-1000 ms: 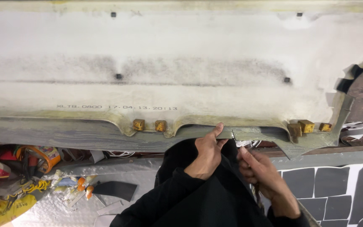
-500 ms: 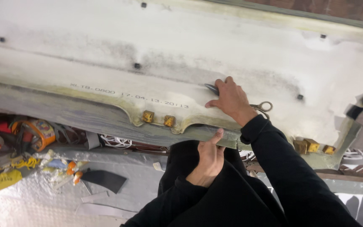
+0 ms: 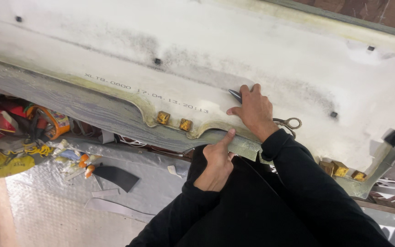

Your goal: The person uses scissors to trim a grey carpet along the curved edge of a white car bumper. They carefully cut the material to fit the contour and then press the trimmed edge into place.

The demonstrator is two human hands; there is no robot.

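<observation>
Fingers of your right hand [image 3: 253, 111] spread flat over scissors [image 3: 285, 122] on the white panel [image 3: 261, 55]; left hand [image 3: 218, 160] curled, thumb pressing the panel's edge.

big white moulded panel [image 3: 206, 41] spans the frame from upper left to right edge, grey-green flange along its lower rim. scissors [image 3: 285, 122] lie flat on it right of centre, blades toward upper left, loop handles toward the right. small dark studs dot the white face. brass-coloured blocks [image 3: 173, 121] sit on the flange at centre, three more [image 3: 341, 170] lower right. below the panel, lower left: silver foil-like sheet on the floor [image 3: 46, 206] with a black wedge piece [image 3: 115, 176], orange-tipped bits [image 3: 85, 167], a yellow bag [image 3: 1, 162] at the left edge.
</observation>
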